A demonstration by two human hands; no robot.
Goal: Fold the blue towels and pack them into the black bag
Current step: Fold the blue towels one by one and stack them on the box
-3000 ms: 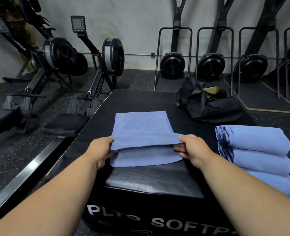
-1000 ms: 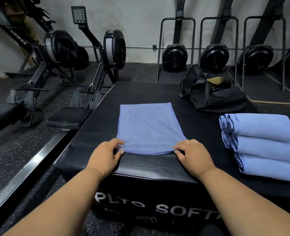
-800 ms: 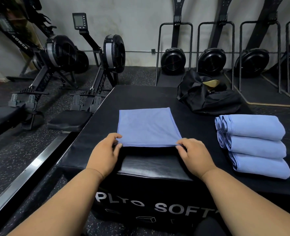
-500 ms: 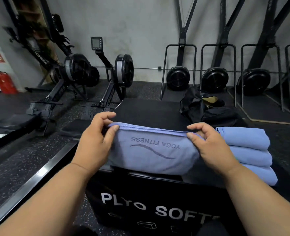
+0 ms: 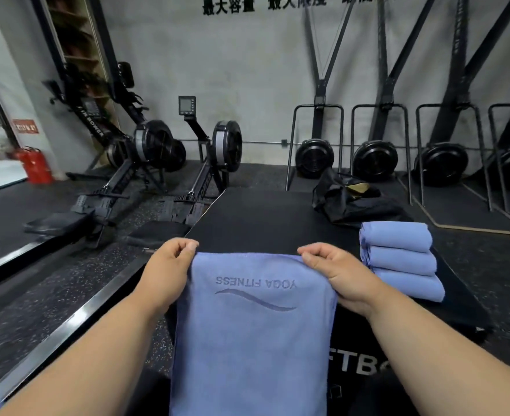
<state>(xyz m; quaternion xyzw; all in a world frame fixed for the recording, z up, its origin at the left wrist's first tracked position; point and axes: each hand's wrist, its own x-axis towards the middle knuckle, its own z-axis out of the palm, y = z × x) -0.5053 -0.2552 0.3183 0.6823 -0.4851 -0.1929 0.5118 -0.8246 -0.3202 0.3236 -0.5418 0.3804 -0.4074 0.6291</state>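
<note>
Head view: left hand (image 5: pixel 169 265) and right hand (image 5: pixel 336 273) each pinch a top corner of the blue towel (image 5: pixel 253 334). It hangs toward 6 o'clock, long axis vertical. Black bag (image 5: pixel 352 202) lies at 1 o'clock, nearer the right hand.

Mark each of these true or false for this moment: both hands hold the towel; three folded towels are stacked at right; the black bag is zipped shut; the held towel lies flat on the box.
1. Both hands hold the towel. True: the left hand and right hand pinch the top corners of the blue towel.
2. Three folded towels are stacked at right. True.
3. The black bag is zipped shut. False: it gapes open.
4. The held towel lies flat on the box. False: it hangs down, lifted.
</note>
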